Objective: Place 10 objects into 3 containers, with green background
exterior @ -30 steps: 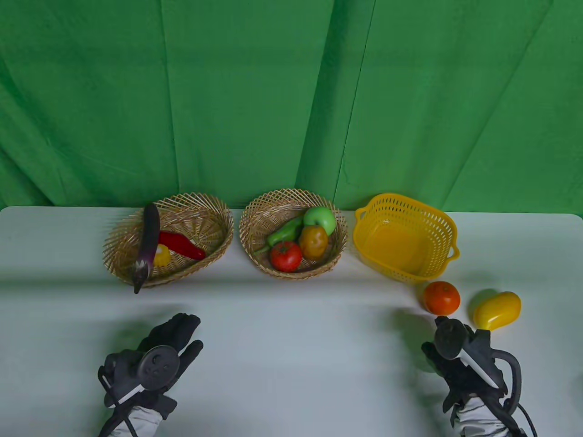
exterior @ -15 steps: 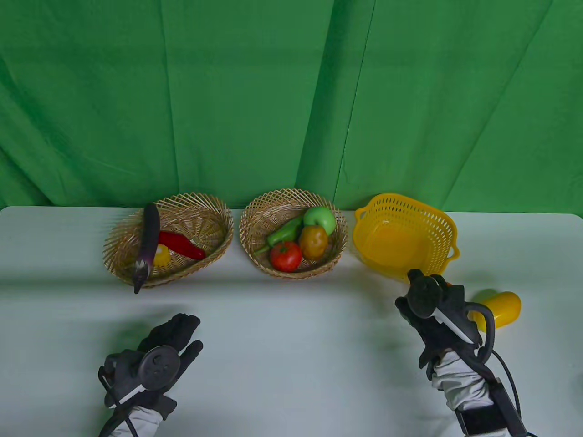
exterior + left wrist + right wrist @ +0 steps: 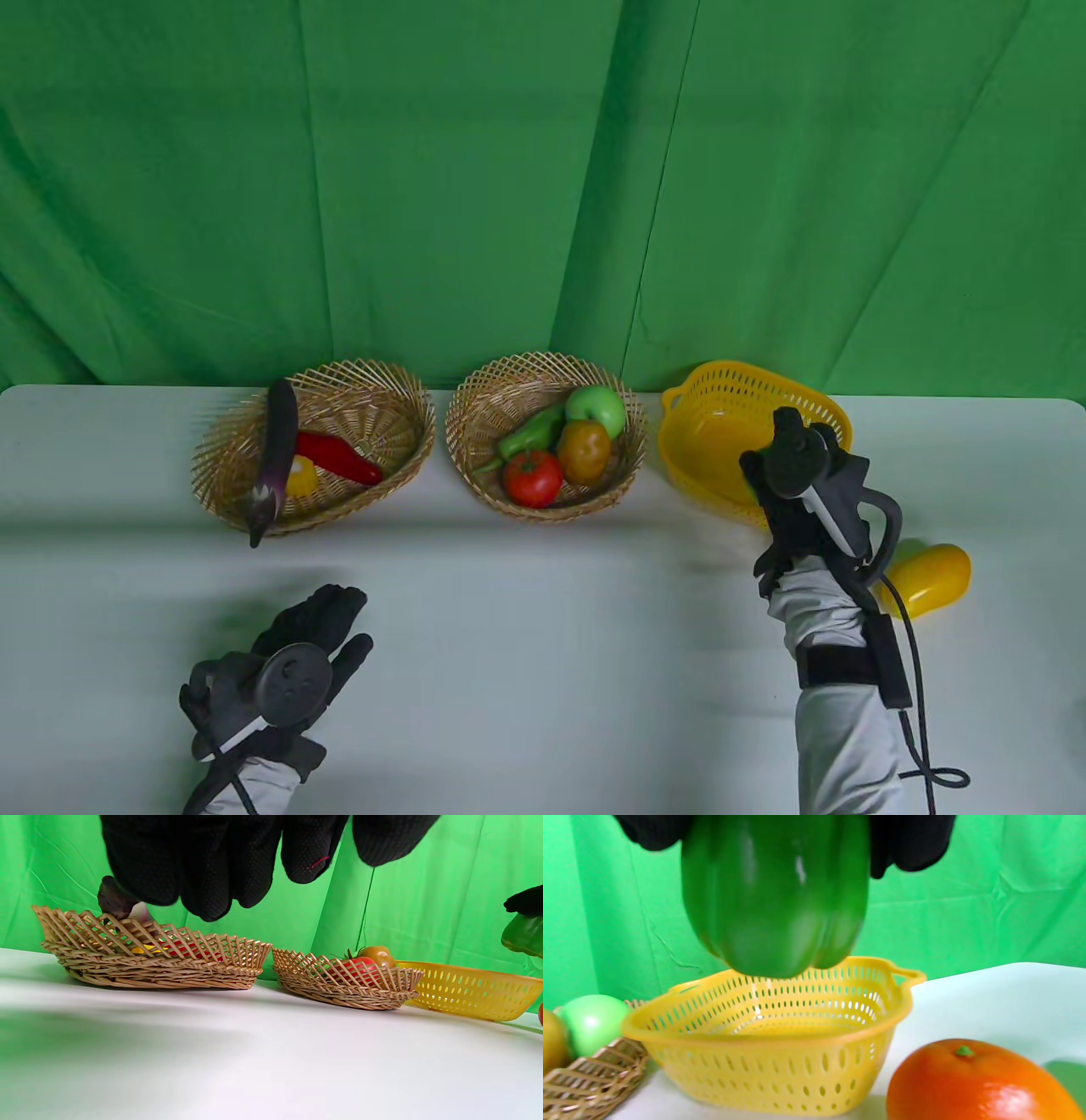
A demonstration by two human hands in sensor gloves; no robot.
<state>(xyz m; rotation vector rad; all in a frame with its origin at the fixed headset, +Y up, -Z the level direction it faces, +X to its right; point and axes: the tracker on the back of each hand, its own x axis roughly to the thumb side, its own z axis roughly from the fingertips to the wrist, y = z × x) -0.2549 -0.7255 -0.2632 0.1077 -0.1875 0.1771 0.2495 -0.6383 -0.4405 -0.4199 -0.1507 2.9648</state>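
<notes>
My right hand [image 3: 793, 463] grips a green bell pepper [image 3: 774, 895] from above and holds it in the air over the near rim of the empty yellow plastic basket [image 3: 721, 416]. In the table view the pepper is hidden under the hand. In the left wrist view it shows at the right edge [image 3: 524, 935]. An orange [image 3: 980, 1086] lies on the table in front of the yellow basket [image 3: 780, 1065], hidden by my arm in the table view. A yellow fruit [image 3: 929, 577] lies to its right. My left hand [image 3: 327, 624] is open and empty, low over the table.
The left wicker basket [image 3: 382, 407] holds an eggplant [image 3: 276, 450], a red chili [image 3: 339, 456] and a small yellow piece [image 3: 301, 477]. The middle wicker basket [image 3: 475, 399] holds a green apple [image 3: 596, 407], a green chili [image 3: 530, 431], a tomato [image 3: 532, 477] and a brownish fruit [image 3: 584, 450].
My right hand has moved away from the table's near edge, over the orange, to the yellow basket's near rim. The left hand has barely moved.
</notes>
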